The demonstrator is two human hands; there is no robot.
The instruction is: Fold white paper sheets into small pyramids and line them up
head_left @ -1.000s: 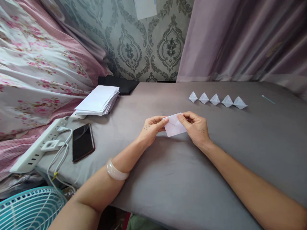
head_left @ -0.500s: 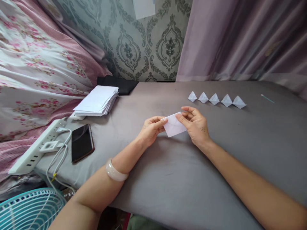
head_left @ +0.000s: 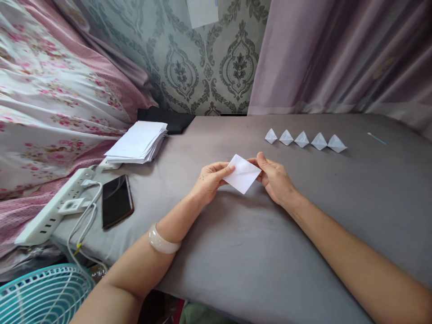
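A small folded white paper (head_left: 243, 175), diamond-shaped with a faint crease across it, is held above the bed-like grey surface (head_left: 256, 252). My left hand (head_left: 211, 180) pinches its left corner, thumb on top and fingers underneath. At the right corner, my right hand (head_left: 275, 180) has its fingers curled behind the paper, while its thumb is raised off the front face. Parts of the fingers of both hands are hidden by the paper. Beyond my right hand stands a row of several small folded white paper pieces (head_left: 302, 139).
On the left lie a stack of white paper (head_left: 138, 140), a black flat item (head_left: 172, 120), a phone (head_left: 117, 201) and a white power strip (head_left: 56, 204) with cables. A teal fan (head_left: 40, 297) stands at the lower left. A thin stick (head_left: 376, 138) lies far right.
The paper has turned in my hands, from a flat-topped shape to a diamond with one corner pointing down. My right thumb has lifted off its face.
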